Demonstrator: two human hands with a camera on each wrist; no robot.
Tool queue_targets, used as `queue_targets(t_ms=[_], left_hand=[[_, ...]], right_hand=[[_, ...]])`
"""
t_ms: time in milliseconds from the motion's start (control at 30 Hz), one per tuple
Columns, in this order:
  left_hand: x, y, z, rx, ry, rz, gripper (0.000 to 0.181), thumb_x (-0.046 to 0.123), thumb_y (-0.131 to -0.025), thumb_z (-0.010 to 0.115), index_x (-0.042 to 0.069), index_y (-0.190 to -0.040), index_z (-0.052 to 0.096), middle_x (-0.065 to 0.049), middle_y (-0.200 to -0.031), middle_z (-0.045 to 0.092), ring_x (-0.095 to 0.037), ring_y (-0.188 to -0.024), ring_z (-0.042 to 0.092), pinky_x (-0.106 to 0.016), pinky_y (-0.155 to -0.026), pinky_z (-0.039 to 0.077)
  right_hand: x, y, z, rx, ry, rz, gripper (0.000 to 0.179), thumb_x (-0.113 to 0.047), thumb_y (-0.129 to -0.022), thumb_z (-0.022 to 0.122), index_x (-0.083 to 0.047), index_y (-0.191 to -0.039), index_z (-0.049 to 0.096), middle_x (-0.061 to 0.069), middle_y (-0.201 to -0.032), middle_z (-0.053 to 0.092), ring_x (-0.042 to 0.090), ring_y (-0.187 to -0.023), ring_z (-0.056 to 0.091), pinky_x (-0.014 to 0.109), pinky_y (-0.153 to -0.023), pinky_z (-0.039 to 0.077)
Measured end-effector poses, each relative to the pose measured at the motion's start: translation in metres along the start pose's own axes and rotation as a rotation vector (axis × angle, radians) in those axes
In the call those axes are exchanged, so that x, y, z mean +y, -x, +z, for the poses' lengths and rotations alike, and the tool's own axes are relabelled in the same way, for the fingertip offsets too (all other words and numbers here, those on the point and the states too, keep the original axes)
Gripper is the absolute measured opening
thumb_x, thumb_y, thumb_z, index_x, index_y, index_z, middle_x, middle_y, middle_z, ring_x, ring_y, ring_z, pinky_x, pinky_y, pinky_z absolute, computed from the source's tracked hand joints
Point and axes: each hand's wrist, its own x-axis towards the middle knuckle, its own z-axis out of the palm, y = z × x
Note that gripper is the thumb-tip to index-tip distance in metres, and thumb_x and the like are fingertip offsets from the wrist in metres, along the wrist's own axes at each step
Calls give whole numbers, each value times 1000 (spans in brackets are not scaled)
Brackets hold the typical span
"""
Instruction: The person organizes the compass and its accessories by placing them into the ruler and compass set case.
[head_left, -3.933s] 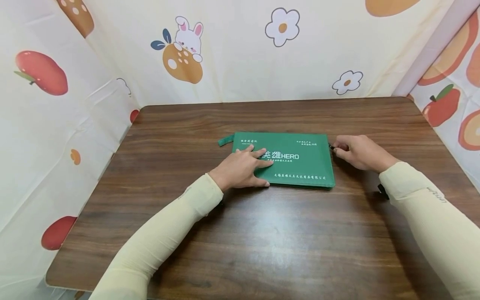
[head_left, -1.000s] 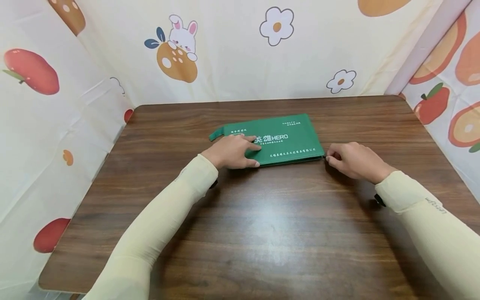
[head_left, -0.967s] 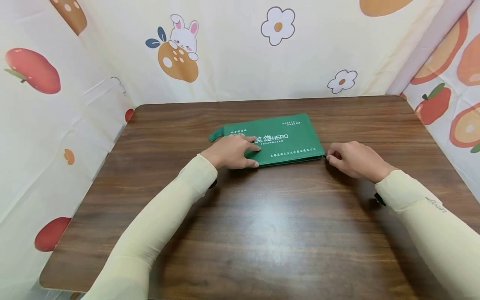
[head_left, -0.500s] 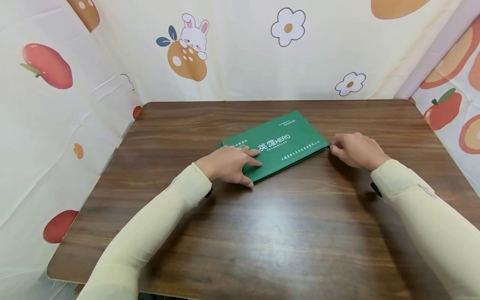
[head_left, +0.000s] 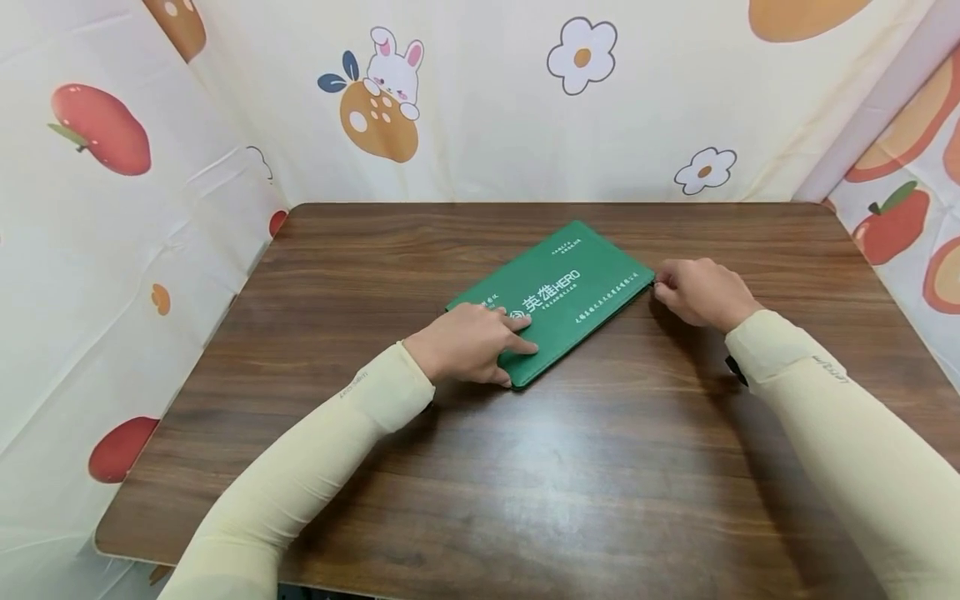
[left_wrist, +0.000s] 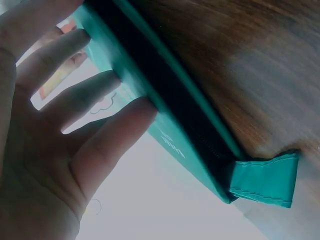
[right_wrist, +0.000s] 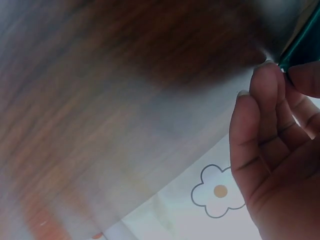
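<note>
A green zip pouch (head_left: 592,258) with white "HERO" lettering lies slanted on the table in the head view. My left hand (head_left: 468,340) rests on its left end with fingers spread. At the right corner, my right hand (head_left: 699,292) pinches the small dark zipper pull, mostly covered by thumb and forefinger. The left wrist view shows a dark zipper band (left_wrist: 170,90) along the pouch's side and a green strap loop (left_wrist: 265,180) at its end. Only a sliver of the pouch (right_wrist: 305,45) appears beside my right fingers in the right wrist view.
The brown wood-grain table (head_left: 450,500) reaches back to a printed curtain (head_left: 480,108) with a rabbit, fruit and flowers. More printed cloth (head_left: 45,292) hangs along the left side, and also along the right.
The pouch has turned, its left end swinging toward me and its far edge slanting away. Its zipper pull was at the right end earlier; my right hand now pinches it at the near right corner.
</note>
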Motion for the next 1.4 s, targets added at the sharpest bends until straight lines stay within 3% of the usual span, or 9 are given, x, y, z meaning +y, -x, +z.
queue_targets(t_ms=[333,600,867,1400], left_hand=[[1,-3,3,29,-4,-17,56,46,-85,78,37,-137,63,-4,-151,48,-39,-130,52,-51,-98,49],[2,-2,3,25,11,-15,56,45,-84,79,36,-137,63,-5,-151,49,-36,-128,54,-50,-98,49],[2,-5,3,37,-3,-16,56,47,-84,79,36,-137,63,-5,-150,50,-32,-125,57,-48,-95,50],[3,-3,4,49,-30,-13,58,54,-84,75,36,-138,62,-3,-151,49,-35,-128,55,-49,-89,54]], right_hand=[[-3,5,7,56,1,-86,12,-13,-95,59,-7,-98,68,3,-76,62,24,-67,56,47,-60,48],[-13,10,10,38,-10,-96,10,-15,-97,60,-13,-88,65,-3,-67,55,18,-61,50,38,-56,42],[-30,12,12,35,-23,-164,12,-12,-95,59,-14,-83,62,-2,-66,51,18,-62,48,37,-54,40],[-37,15,18,109,-19,-172,12,-9,-93,61,-12,-81,62,-1,-66,53,18,-61,48,38,-57,42]])
